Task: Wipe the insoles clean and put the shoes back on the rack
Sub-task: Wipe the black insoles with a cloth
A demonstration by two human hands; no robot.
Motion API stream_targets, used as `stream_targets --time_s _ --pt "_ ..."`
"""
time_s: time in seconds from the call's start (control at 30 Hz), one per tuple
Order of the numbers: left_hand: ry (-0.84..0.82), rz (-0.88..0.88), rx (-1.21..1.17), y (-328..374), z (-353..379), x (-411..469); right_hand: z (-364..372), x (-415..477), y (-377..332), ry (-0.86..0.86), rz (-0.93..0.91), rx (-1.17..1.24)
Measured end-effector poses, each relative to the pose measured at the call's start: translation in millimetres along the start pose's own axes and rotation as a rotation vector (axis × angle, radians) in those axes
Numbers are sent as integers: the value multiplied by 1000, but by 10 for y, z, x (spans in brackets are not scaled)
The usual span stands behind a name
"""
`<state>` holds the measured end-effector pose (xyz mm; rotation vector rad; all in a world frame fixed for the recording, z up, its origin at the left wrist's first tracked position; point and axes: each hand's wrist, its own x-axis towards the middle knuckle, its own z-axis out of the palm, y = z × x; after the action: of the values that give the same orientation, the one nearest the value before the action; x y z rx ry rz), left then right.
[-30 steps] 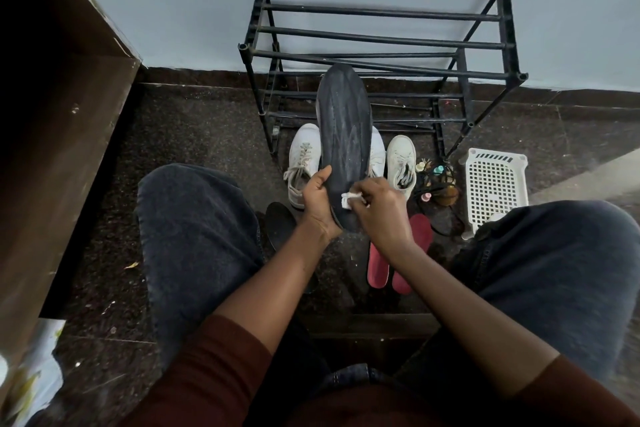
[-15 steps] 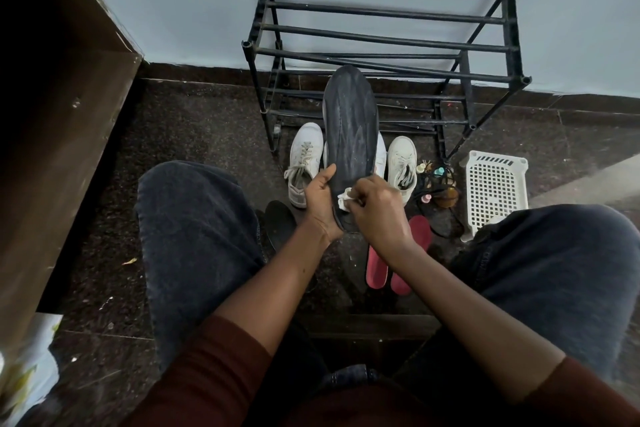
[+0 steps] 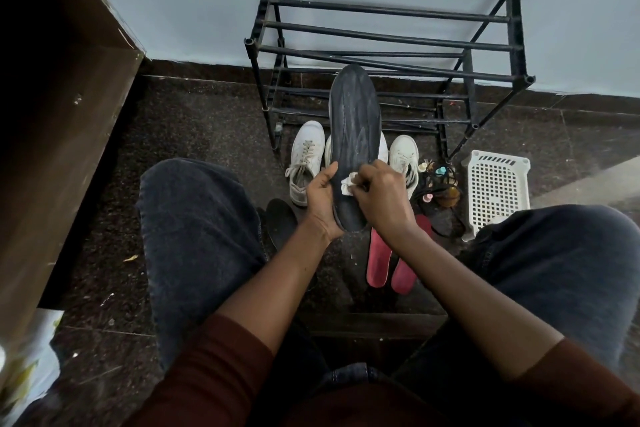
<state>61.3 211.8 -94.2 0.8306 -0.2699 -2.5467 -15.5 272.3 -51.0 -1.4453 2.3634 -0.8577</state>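
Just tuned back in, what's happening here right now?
A seated person's left hand grips a long dark grey insole upright by its heel end, while the right hand pinches a small white wipe against its lower surface. The white lace-up sneakers sit on the floor in front of the black metal shoe rack, with no shoes visible on its bars. A pair of red insoles and another black insole lie on the floor near the knees.

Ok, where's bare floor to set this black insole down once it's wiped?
Bare floor lies between the brown cabinet and the rack, left of the white shoes. The rack's bars are bare too. It is crowded in front of your knees: red insoles, another black insole, small bottles, white basket.
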Motion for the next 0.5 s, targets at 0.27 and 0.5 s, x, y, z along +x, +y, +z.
stream_targets --time_s 0.27,0.5 --pt "-32 -35 51 -8 19 10 -32 1 4 -48 6 10" --pt "-53 -13 33 -59 45 -14 -30 322 34 56 29 -36"
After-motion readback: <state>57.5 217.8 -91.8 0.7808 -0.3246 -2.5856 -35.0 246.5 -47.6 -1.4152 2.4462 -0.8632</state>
